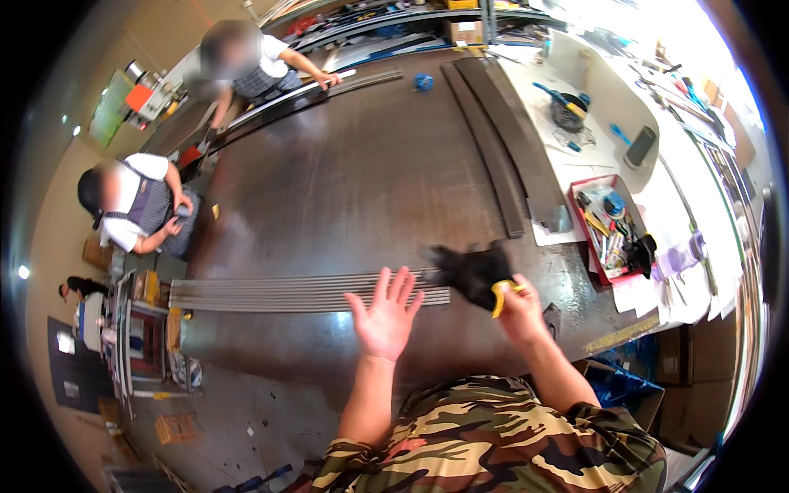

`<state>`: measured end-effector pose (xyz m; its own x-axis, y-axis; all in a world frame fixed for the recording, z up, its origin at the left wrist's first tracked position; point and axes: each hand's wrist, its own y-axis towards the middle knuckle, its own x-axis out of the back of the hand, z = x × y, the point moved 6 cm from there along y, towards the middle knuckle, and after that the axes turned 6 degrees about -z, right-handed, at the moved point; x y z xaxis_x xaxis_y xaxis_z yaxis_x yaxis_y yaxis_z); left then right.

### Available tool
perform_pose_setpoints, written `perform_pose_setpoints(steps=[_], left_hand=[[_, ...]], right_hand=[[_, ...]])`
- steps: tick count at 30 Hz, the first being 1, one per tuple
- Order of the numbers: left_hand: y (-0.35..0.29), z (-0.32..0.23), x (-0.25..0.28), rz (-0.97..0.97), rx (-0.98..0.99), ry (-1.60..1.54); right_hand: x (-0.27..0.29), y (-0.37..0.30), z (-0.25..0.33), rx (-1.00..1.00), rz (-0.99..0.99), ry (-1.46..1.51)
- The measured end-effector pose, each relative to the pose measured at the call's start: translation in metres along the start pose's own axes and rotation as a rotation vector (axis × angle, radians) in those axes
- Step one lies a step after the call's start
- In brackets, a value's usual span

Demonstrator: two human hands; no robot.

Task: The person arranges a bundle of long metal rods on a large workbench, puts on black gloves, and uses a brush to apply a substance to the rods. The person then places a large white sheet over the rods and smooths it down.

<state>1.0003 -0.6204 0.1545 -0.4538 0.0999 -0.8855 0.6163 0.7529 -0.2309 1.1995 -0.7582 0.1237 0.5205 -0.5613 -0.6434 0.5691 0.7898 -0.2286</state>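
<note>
- The right hand is closed on the yellow-edged end of a black glove, which hangs out to the left of that grip, above the table; motion blurs it, so whether it is one glove or two is hard to tell.
- The left hand is empty, palm showing and fingers spread, to the left of the grip and apart from the glove.
- Being held by the edge alone, the glove could slip free if the pinch loosened, probably dropping onto the table below the grip.
- Its loose fingers could fold or twist, since nothing supports that far end; a bare finger might then enter the wrong opening.
- Farther left of the grip lie slim metal strips; a low sweep of the glove could catch their near ends and skew the row.
- Bare skin brushing those ends might get scratched, should their edges be sharp.
</note>
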Motion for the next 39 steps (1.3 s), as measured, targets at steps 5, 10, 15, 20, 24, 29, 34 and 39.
perform_pose_setpoints(steps=[5,10,15,20,24,29,34,39], left_hand=[[-0.022,-0.058,-0.017,0.141,-0.073,-0.120],[-0.027,-0.058,-0.018,0.191,-0.051,-0.131],[-0.023,-0.045,0.000,0.095,-0.057,0.168],[-0.028,0.017,-0.023,0.126,-0.259,1.046],[-0.023,0.009,-0.011,-0.041,-0.234,1.289],[-0.026,0.012,-0.028,0.060,-0.526,1.659],[0.006,-0.003,-0.045,0.244,-0.689,1.855],[0.008,-0.011,-0.090,0.422,-0.720,1.990]], right_hand=[[0.000,0.008,0.050,0.019,0.116,-0.052],[-0.016,0.008,0.030,-0.132,0.205,-0.116],[-0.050,0.015,0.003,-0.085,0.205,-0.421],[-0.103,-0.005,0.002,0.243,0.265,-1.007],[-0.095,-0.006,0.004,0.372,0.227,-1.097],[-0.130,-0.037,0.020,1.114,0.677,-1.459],[-0.162,-0.075,0.017,1.234,1.054,-1.595],[-0.161,-0.077,0.002,1.066,1.305,-1.682]])
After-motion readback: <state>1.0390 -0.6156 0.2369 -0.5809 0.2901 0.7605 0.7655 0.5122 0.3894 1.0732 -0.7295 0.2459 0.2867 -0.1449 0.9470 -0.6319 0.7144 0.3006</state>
